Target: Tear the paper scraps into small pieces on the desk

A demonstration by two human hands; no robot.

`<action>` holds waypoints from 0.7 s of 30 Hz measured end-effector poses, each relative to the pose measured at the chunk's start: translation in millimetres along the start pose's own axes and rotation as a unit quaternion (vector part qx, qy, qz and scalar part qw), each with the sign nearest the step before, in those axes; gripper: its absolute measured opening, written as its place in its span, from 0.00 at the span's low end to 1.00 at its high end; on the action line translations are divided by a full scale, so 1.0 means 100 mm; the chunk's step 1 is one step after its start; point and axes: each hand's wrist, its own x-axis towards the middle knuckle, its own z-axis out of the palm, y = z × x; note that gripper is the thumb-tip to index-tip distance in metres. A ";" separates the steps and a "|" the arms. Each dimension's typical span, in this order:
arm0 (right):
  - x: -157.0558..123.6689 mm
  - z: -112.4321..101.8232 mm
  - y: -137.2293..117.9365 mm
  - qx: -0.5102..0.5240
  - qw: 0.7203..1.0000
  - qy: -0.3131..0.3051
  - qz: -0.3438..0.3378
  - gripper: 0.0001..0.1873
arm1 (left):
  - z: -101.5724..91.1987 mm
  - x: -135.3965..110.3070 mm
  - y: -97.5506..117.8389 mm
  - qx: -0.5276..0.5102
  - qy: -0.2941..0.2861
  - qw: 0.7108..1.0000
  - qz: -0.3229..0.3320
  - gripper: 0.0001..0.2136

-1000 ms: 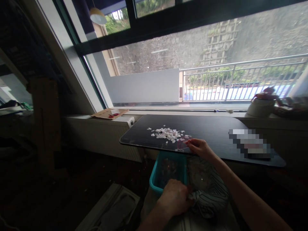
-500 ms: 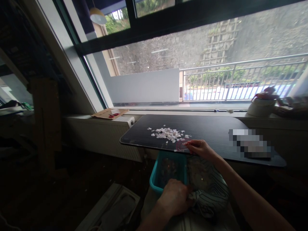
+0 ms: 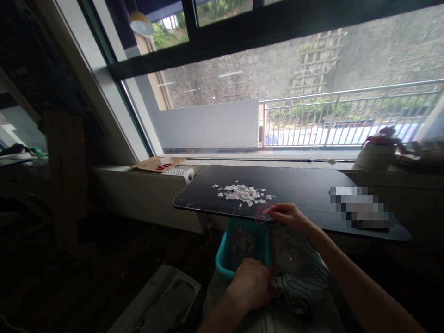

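Observation:
My right hand (image 3: 289,215) pinches a small clear plastic piece with red markings (image 3: 262,213), perhaps a little bag, at the table's front edge. Just beyond it, small white paper-like pieces (image 3: 244,193) lie in a loose heap on the dark table (image 3: 298,185). Lower down, my left hand (image 3: 252,283) is closed, its fingers at the bunched edge of a pale bag with dark wavy lines (image 3: 305,282). Its fingertips are mostly hidden. Beside this hand stands a teal basket (image 3: 222,254) with many small, dim pieces inside. Clear-looking contents show in the patterned bag's opening.
A blurred-out object (image 3: 364,208) lies on the table's right side. Red-handled scissors (image 3: 164,165) rest on brown paper (image 3: 145,163) at the sill, above a radiator (image 3: 145,199). A pot (image 3: 376,155) stands at the right of the sill. A pale box (image 3: 163,296) is on the floor.
My right hand has drawn the clear piece slightly toward me, so it now overhangs the table's front edge. The left hand, basket and paper heap look unmoved.

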 end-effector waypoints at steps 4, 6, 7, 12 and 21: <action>-0.18 0.07 -0.05 -0.162 0.986 0.032 -0.027 0.17 | -0.01 -0.01 0.00 0.001 0.000 1.000 0.008 0.11; -0.27 0.07 -0.10 -0.247 0.968 0.029 -0.042 0.16 | -0.02 -0.01 0.00 0.001 0.001 1.000 0.009 0.11; -0.32 0.06 -0.13 -0.277 0.959 0.020 -0.049 0.16 | -0.03 -0.01 0.00 0.001 0.001 1.000 0.009 0.11; -0.46 -0.05 -0.19 -0.304 0.951 0.001 -0.051 0.16 | -0.06 -0.01 0.02 0.002 -0.002 1.000 0.011 0.10; -0.16 -0.28 -0.04 -0.157 0.969 0.186 -0.042 0.24 | -0.04 -0.01 0.02 0.005 0.004 1.000 0.008 0.08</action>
